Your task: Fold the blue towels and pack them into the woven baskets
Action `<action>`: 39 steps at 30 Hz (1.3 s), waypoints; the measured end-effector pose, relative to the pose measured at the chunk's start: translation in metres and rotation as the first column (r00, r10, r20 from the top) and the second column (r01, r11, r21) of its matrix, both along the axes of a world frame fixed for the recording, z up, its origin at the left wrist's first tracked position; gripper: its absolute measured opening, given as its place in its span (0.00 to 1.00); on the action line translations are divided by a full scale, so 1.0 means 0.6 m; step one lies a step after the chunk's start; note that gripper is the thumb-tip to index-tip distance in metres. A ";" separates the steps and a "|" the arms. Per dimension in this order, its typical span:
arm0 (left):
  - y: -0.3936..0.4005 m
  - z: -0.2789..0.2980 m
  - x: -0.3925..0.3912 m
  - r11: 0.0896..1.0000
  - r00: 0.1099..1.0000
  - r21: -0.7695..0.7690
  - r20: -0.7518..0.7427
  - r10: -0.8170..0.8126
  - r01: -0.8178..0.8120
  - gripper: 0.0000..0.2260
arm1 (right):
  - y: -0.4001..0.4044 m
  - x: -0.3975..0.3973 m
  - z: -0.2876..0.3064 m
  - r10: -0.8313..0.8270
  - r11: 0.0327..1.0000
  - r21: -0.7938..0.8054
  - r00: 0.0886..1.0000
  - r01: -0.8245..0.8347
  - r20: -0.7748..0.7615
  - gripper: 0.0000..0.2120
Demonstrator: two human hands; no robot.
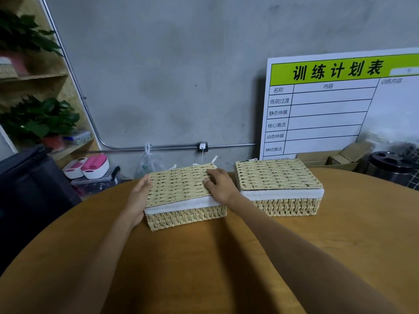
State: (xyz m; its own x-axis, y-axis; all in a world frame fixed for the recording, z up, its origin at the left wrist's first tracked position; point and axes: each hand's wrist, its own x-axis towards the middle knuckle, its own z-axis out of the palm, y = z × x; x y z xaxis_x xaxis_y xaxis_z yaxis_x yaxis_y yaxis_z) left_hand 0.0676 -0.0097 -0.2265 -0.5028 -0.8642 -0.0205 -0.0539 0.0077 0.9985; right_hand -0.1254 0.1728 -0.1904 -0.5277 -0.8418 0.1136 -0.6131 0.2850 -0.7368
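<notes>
Round wooden table, two lidded woven baskets side by side

Two woven baskets stand on one round wooden table: the nearer basket and the farther basket, each with one woven lid, so two lids in all, one on the nearer and one on the farther. Two hands show, the left hand and the right hand. One white planning board leans on the wall. Two leafy potted plants sit on the shelves, an upper one and a lower one. Two small white tubs with pink contents sit on the floor.
</notes>
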 end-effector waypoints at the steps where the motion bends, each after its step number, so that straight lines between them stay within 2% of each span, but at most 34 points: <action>1: -0.004 0.004 -0.011 1.000 1.000 -0.026 0.027 0.000 0.001 0.23 | 0.000 -0.002 0.000 -0.016 1.000 0.025 0.999 0.018 -0.048 0.22; 5: -0.016 0.011 -0.046 0.996 0.993 -0.085 0.115 0.014 -0.004 0.22 | 0.003 -0.008 0.001 -0.032 0.994 0.094 0.972 0.055 -0.231 0.18; 9: -0.020 0.010 -0.073 0.996 0.995 -0.070 0.077 0.060 -0.054 0.22 | 0.001 -0.013 0.009 0.002 0.988 0.136 0.893 0.067 -0.449 0.11; 15: -0.003 0.014 -0.100 0.986 0.994 -0.150 0.073 0.079 -0.068 0.20 | 0.000 -0.012 0.031 0.072 0.974 0.209 0.750 0.089 -0.657 0.16; 18: 0.002 0.018 -0.102 0.965 0.982 -0.250 0.151 0.115 -0.074 0.19 | 0.013 -0.021 0.030 0.073 0.972 0.215 0.751 0.094 -0.657 0.16; 20: 0.005 0.021 -0.097 0.908 0.947 -0.413 0.259 0.190 -0.070 0.16 | 0.029 -0.033 0.029 0.050 0.977 0.191 0.773 0.093 -0.632 0.15; 22: 0.014 0.025 -0.090 0.796 0.886 -0.599 0.323 0.332 -0.080 0.15 | 0.050 -0.048 0.031 0.008 0.984 0.147 0.793 0.103 -0.609 0.16; 24: 0.040 0.036 -0.085 0.618 0.842 -0.785 0.298 0.451 -0.053 0.13 | 0.073 -0.065 0.034 -0.036 0.986 0.110 0.801 0.126 -0.597 0.15; 26: 0.067 0.045 -0.089 0.446 0.844 -0.893 0.281 0.458 0.055 0.10 | 0.092 -0.077 0.040 -0.058 0.985 0.098 0.800 0.145 -0.597 0.15; 27: 0.077 0.047 -0.096 0.407 0.855 -0.905 0.304 0.421 0.121 0.10 | 0.101 -0.081 0.042 -0.060 0.982 0.108 0.799 0.154 -0.598 0.15; 32: 0.125 0.048 -0.128 0.383 0.845 -0.880 0.417 0.336 0.281 0.11 | 0.136 -0.082 0.049 -0.074 0.973 0.134 0.810 0.186 -0.582 0.14; 39: 0.215 0.049 -0.088 0.438 0.784 -0.819 0.530 0.325 0.372 0.11 | 0.224 -0.054 0.067 -0.099 0.981 0.088 0.830 0.175 -0.549 0.12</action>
